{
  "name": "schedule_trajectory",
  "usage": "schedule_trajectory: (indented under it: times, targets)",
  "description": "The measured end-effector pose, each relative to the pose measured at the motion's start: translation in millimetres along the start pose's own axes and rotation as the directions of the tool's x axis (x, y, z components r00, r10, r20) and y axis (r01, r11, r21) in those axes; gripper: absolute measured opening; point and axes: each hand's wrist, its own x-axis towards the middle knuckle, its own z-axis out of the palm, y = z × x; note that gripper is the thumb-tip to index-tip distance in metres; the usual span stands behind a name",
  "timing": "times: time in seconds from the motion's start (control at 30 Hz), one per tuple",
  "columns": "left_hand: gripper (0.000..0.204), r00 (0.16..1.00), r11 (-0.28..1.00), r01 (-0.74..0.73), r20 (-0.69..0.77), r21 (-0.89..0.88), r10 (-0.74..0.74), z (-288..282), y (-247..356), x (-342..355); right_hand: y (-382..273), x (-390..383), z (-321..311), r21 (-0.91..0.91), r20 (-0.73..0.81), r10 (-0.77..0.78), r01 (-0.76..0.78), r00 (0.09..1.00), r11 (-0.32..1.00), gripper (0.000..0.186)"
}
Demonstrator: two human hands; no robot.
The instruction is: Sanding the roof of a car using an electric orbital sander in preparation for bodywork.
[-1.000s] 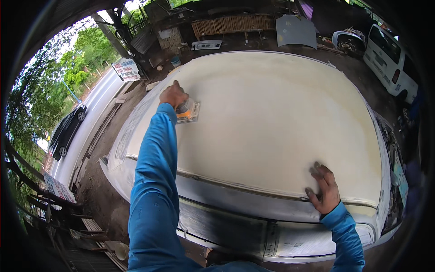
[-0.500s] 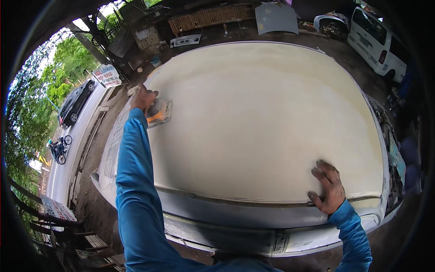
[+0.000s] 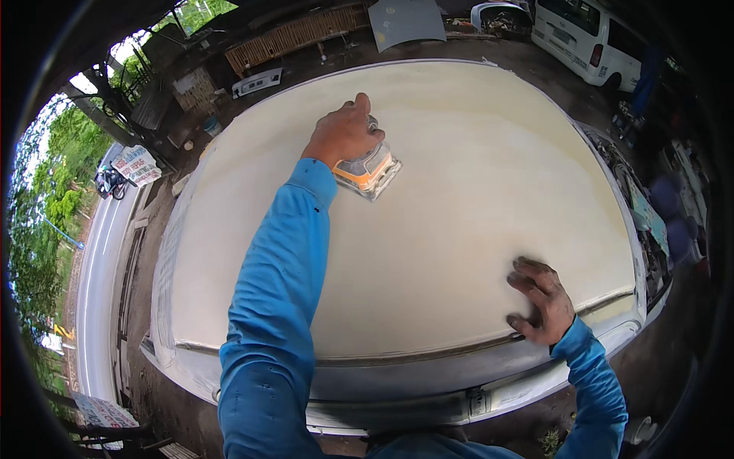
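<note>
1. Gripping a square-padded power sander [image 3: 371,168], the left hand [image 3: 342,135] is closed around its grey upper body, the orange band showing just below and to the right of the fingers.
2. Under that hand, the sander's pad sits flat on the cream-coloured vehicle roof [image 3: 436,245].
3. Nearer the person and well to the right of the left hand, the right hand [image 3: 546,304] holds nothing visible; its darkened fingers are parted and bent over the roof, though whether every fingertip touches cannot be told.
4. Just beside the right hand, a dark roof channel [image 3: 428,355] runs along the near edge.
5. Beyond the left hand stand a grey car hood [image 3: 407,24] and, farther right, a white van [image 3: 587,40].
</note>
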Motion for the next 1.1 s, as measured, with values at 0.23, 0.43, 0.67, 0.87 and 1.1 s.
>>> schedule_trajectory:
  times: [0.23,0.43,0.67,0.87,1.1]
  targets:
    - [0.059,0.991,0.987,0.127,-0.057,0.103,-0.122,7,-27,48,8,2,0,0.039,0.0,0.006,-0.006,1.0,0.999,0.059]
    - [0.061,0.977,0.962,0.208,-0.076,0.176,-0.197,8,-47,77,19,2,1,0.064,-0.023,-0.002,0.004,1.0,0.998,0.06]
    - [0.043,0.997,0.992,-0.069,-0.022,0.103,0.072,6,56,14,19,0,4,0.074,-0.08,-0.002,0.008,0.997,0.997,0.055]
    - [0.042,0.958,0.961,-0.275,0.097,0.03,0.271,-5,115,-43,18,-4,6,0.077,-0.113,-0.034,0.043,0.993,0.996,0.051]
    - [0.048,0.999,0.992,0.027,-0.034,0.125,-0.023,-4,22,-8,23,-7,8,0.137,-0.169,-0.007,0.03,0.986,0.99,0.047]
